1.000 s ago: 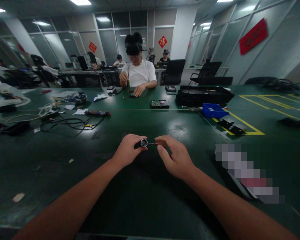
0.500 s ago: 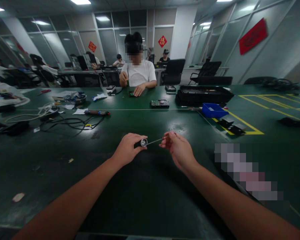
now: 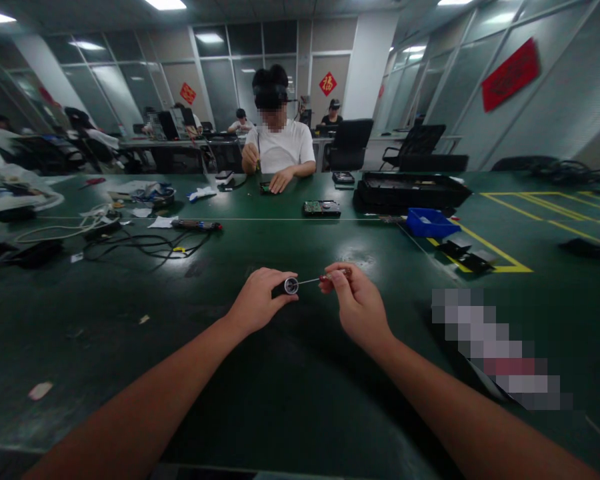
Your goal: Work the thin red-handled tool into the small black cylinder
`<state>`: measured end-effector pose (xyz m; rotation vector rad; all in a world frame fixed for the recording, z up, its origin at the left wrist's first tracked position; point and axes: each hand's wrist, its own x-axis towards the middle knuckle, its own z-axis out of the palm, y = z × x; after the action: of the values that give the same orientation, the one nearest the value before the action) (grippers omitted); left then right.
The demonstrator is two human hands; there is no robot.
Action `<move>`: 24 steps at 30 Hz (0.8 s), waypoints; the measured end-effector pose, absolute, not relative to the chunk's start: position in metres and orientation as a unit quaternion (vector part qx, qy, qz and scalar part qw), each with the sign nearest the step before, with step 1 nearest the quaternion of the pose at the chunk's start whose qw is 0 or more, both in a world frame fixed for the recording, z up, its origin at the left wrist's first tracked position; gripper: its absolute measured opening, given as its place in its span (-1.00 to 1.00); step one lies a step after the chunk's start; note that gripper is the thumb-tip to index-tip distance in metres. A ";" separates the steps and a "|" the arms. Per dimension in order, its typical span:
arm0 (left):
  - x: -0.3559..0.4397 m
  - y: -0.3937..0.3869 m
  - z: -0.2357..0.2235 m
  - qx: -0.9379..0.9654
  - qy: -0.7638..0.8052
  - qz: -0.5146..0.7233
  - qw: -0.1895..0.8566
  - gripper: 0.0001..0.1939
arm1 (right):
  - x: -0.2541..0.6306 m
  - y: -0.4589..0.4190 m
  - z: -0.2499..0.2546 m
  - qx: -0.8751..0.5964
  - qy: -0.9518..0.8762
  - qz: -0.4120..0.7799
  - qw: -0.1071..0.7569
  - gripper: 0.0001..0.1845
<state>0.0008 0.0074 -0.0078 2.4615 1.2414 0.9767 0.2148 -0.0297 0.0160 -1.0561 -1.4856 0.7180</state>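
My left hand (image 3: pixel 253 301) is closed around a small black cylinder with a silver rim (image 3: pixel 291 286), its round end turned toward the right. Between thumb and fingers of my right hand (image 3: pixel 355 297) is a screwdriver (image 3: pixel 309 281) with a thin metal shaft. Its handle, partly hidden by the fingers, looks reddish. The shaft's tip reaches into the mouth of the cylinder; how deep it sits I cannot tell. Both hands are held over the green table (image 3: pixel 260 400).
Across the table a person in a white shirt (image 3: pixel 280 143) handles a small circuit board. A hard drive (image 3: pixel 321 208), a black tray (image 3: pixel 413 190) and a blue bin (image 3: pixel 431 223) lie beyond my hands. Black cables (image 3: pixel 135 247) are at left; a blurred-out item (image 3: pixel 500 353) lies at right.
My right hand has turned, so more of the screwdriver's handle shows, and the shaft lies more level. The cylinder's end has shifted slightly in my left hand. The whole view has moved a little.
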 end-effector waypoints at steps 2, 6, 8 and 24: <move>0.000 0.008 -0.008 0.833 0.427 0.336 0.105 -0.60 | 0.215 -0.032 0.018 -0.451 -0.646 0.290 0.543 -0.74; 0.000 0.008 -0.008 0.836 0.423 0.335 0.101 -0.62 | 0.218 -0.036 0.024 -0.477 -0.695 0.194 0.501 -0.78; 0.000 0.007 -0.008 0.836 0.422 0.336 0.102 -0.62 | 0.219 -0.037 0.026 -0.494 -0.709 0.132 0.486 -0.77; -0.001 0.009 -0.009 0.831 0.428 0.338 0.106 -0.64 | 0.219 -0.038 0.023 -0.475 -0.774 0.034 0.418 -0.63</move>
<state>-0.0008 0.0085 -0.0089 2.4490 1.2618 0.9952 0.2186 -0.0382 0.0234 -1.1907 -1.9416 0.0865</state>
